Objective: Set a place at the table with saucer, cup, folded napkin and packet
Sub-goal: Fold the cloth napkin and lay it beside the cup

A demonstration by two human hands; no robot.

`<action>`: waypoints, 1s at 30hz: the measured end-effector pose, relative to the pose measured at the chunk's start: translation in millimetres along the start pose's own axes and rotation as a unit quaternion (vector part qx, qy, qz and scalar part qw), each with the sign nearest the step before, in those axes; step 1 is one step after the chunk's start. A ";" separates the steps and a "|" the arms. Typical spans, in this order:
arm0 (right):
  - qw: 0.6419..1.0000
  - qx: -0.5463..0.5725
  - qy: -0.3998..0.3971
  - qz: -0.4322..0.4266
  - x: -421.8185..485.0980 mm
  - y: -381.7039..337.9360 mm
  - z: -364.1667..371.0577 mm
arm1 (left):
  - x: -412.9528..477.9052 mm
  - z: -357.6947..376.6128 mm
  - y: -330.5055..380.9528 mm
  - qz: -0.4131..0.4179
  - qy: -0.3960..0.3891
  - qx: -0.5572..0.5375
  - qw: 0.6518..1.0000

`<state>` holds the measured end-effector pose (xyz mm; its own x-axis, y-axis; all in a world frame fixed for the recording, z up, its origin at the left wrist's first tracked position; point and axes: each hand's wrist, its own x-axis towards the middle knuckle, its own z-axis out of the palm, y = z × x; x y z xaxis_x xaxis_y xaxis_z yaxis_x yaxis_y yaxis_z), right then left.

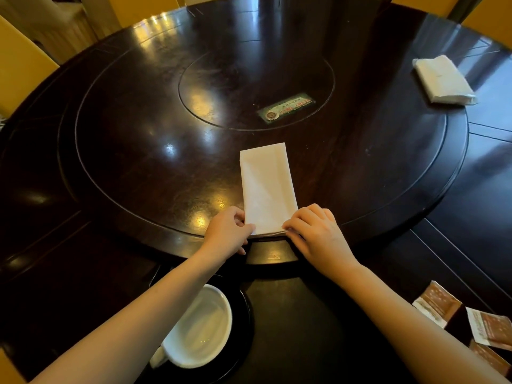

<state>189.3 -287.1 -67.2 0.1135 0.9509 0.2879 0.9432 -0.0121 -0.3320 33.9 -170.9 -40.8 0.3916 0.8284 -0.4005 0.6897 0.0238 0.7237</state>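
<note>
A white napkin (266, 187), folded into a long strip, lies on the dark turntable (388, 173) with its near end at the turntable's front edge. My left hand (227, 231) pinches the napkin's near left corner. My right hand (318, 234) pinches its near right corner. A white cup (202, 328) stands on a black saucer (243, 322) at the near left, partly under my left forearm. Brown and white packets (440, 303) lie at the near right edge.
A pack of white napkins (443, 80) lies at the far right on the turntable. A green label (285, 108) is stuck inside the turntable's inner ring. Yellow chairs (19, 67) stand around the round dark table (55, 273).
</note>
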 end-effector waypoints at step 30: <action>0.966 -0.177 -0.179 0.066 180.2 72.4 47.0 | 47.1 56.3 -10.4 0.219 0.053 0.383 0.896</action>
<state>263.3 -102.1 -81.6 0.1846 0.9790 -0.0864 0.9827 -0.1852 0.0011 79.4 -163.7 -98.8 0.6954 0.7133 -0.0870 0.7150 -0.6746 0.1836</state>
